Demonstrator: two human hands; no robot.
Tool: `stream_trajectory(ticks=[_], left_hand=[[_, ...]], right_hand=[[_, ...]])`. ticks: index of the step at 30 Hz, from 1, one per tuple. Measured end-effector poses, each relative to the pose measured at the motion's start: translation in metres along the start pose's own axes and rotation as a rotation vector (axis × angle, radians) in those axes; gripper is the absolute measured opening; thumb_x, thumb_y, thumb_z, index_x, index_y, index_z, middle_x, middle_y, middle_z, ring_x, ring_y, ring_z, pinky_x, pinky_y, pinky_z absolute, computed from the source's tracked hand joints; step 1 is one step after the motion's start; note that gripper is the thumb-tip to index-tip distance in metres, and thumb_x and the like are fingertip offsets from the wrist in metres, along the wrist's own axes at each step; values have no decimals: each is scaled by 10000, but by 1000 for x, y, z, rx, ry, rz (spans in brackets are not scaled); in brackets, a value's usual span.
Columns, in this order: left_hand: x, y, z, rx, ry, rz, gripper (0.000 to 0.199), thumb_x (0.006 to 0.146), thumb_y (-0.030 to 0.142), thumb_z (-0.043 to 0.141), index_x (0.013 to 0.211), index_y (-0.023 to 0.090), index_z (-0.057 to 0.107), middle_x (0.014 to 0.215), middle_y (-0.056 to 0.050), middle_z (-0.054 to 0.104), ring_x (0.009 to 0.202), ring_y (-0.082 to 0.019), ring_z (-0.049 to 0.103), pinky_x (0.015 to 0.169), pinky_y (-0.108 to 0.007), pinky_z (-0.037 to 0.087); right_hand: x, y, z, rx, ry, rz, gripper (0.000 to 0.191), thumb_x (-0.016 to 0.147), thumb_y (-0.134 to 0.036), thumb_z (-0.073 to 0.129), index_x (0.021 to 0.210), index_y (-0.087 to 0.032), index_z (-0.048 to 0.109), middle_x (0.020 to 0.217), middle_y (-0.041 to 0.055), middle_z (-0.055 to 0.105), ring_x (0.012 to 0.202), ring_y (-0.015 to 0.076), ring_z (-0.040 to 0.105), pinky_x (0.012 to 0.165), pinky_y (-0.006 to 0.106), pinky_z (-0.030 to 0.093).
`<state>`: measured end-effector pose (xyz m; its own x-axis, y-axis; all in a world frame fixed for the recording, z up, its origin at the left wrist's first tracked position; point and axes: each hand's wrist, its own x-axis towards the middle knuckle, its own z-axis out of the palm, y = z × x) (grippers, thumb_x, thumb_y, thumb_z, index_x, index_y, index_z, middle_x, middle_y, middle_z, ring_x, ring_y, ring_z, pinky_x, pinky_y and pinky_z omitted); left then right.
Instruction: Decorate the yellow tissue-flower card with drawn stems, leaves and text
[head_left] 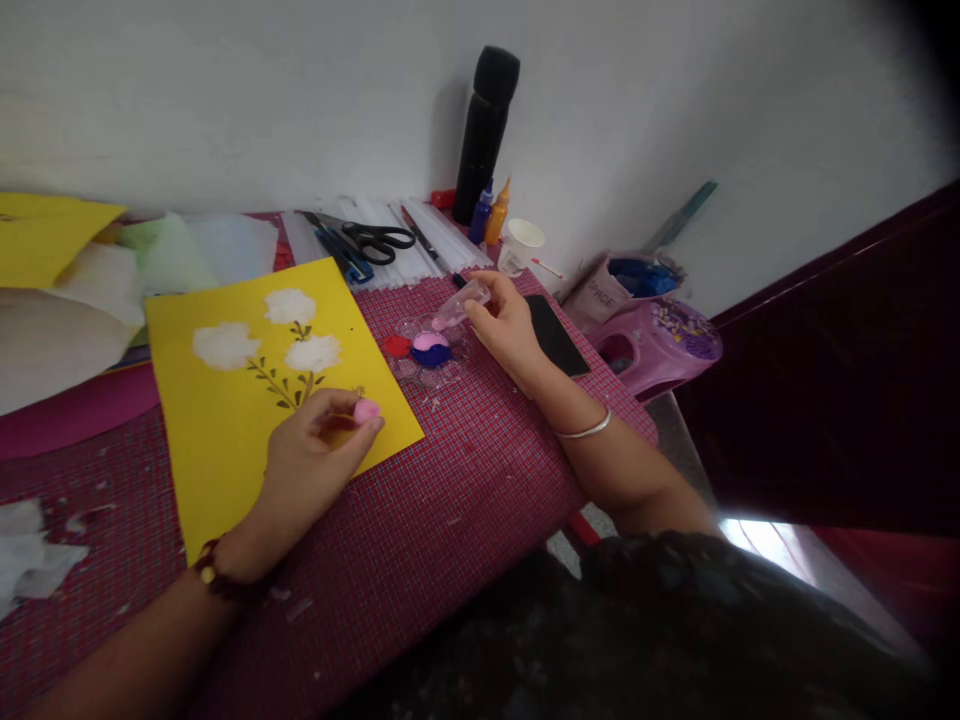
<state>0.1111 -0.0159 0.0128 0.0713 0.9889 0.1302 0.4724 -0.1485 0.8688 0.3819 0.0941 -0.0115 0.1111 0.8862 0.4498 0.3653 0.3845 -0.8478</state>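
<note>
Between the thumb and fingers of my left hand (319, 450) is a small pink cap (366, 411), held over the lower right of a yellow sheet (217, 450). White flower shapes (225, 345) with brown stems and dark leaves show on that sheet. My right hand (506, 325) grips a small clear bottle (461, 303) with pink in it, tilted with its tip down at a clear flower-shaped palette (429, 372). Red, pink and dark blue paint lie in the palette's wells.
Black scissors (379, 240), a black bottle (486, 135), blue and orange paint bottles (497, 212) and a paper cup (521, 245) stand or lie along the wall. A dark phone (556, 335) is beside my right wrist. Paper scraps (30, 550) lie at left.
</note>
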Motion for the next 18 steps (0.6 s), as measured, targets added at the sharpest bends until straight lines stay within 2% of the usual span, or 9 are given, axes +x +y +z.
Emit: stream_trajectory(ticks=[18], left_hand=[[1, -6, 1, -10, -21, -17, 220, 776, 432, 712, 840, 235, 638, 825, -11, 729, 742, -184, 693, 746, -342, 593]], right_hand=[[-2, -1, 0, -19, -53, 44, 339, 800, -271, 629, 1138, -257, 619, 1039, 34, 686, 906, 206, 634, 926, 439, 533]])
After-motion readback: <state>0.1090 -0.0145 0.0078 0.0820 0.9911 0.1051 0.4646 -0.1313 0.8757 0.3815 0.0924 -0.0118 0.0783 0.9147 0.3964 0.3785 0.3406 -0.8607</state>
